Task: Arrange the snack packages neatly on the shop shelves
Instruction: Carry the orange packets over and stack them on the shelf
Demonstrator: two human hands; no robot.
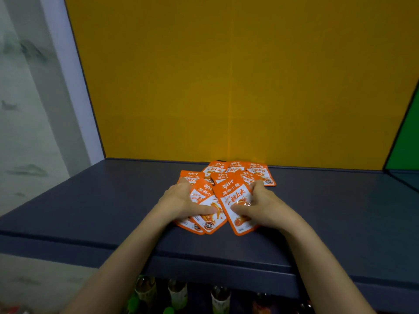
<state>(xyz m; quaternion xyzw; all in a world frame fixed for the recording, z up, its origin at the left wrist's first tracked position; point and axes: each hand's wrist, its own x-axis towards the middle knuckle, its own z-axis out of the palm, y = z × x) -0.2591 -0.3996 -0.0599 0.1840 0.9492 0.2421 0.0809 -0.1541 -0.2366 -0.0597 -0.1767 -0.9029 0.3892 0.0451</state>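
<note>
- Left hand [183,200] grips at least two overlapping orange snack packets [209,217] at the front left of the heap, with the thumb laid flat across their faces and the fingers curled over their far edge.
- Right hand [266,207] holds a single orange packet [231,196] just beside them, with the thumb pressed on its printed front and the fingers bent round its right edge.
- The held packets lie face up on the dark blue-grey shelf [90,200], near its front lip. Their lower corners are fanned apart, and the single packet's left edge overlaps the others.
- Behind the hands, a loose heap of matching packets [235,169] lies overlapping and reaches back nearly to the yellow back panel [226,87]. Their exact number cannot be told.
- Each visible packet bears white Chinese lettering on orange.
- A green panel [405,143] adjoins the yellow one at the right.
- Bottles [176,293] stand in a dim row on the level beneath the shelf, with only their tops showing.
- A pale wall [22,109] with grey ink-wash marks stands to the left.
</note>
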